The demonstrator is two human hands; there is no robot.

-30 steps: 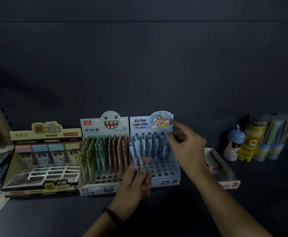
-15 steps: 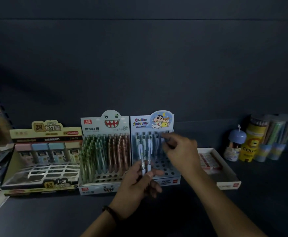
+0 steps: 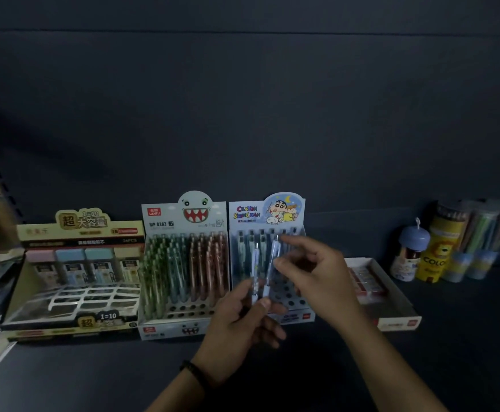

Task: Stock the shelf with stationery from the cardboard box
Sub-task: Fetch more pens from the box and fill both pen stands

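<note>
Pale-blue pens (image 3: 256,267) are held upright in the left hand (image 3: 240,325), directly in front of the Crayon Shinchan display box (image 3: 268,215). Right hand (image 3: 317,275) pinches one pen (image 3: 274,257) between thumb and fingers, also before that box, on the shelf (image 3: 451,367).

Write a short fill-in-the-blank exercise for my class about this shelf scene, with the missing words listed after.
1. The left hand holds two pale ____.
2. The Crayon Shin-chan display box stands directly ____ of the shark-face display box.
3. The front rows of holes in the Crayon Shin-chan display box are ____.
4. The right hand pinches one of the ____ that the left hand holds.

Missing words: pens; right; empty; pens
</note>
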